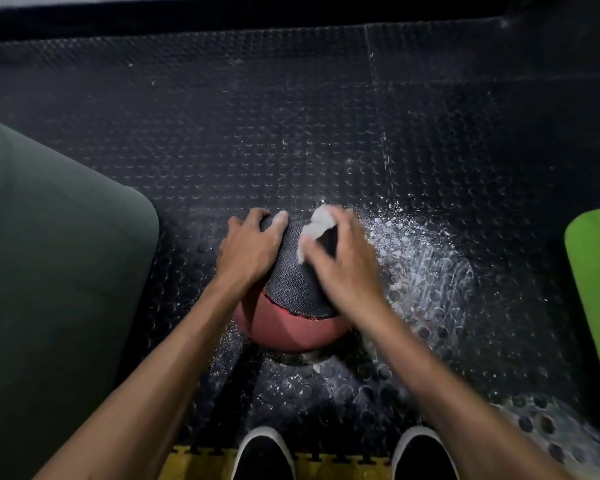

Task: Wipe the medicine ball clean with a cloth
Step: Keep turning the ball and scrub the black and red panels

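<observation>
Dark studded rubber floor (pixel 291 133), white powder (pixel 423 244) scattered to the right. Medicine ball (pixel 291 306), black textured top w/ red lower half, on floor just ahead of black shoes (pixel 264 455). Left hand (pixel 248 245) curled over ball's upper left, gripping it. Right hand (pixel 343 268), blurred, pressing white cloth (pixel 317 225) vs ball's upper right, fingers curled round cloth. Hands near each other, not touching. Dark green mat (pixel 56 254) far left, bright green mat (pixel 596 271) at right edge

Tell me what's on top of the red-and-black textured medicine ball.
Left hand gripping it, right hand pressing a white cloth on the medicine ball. Most of the cloth is hidden under the hand.
</observation>
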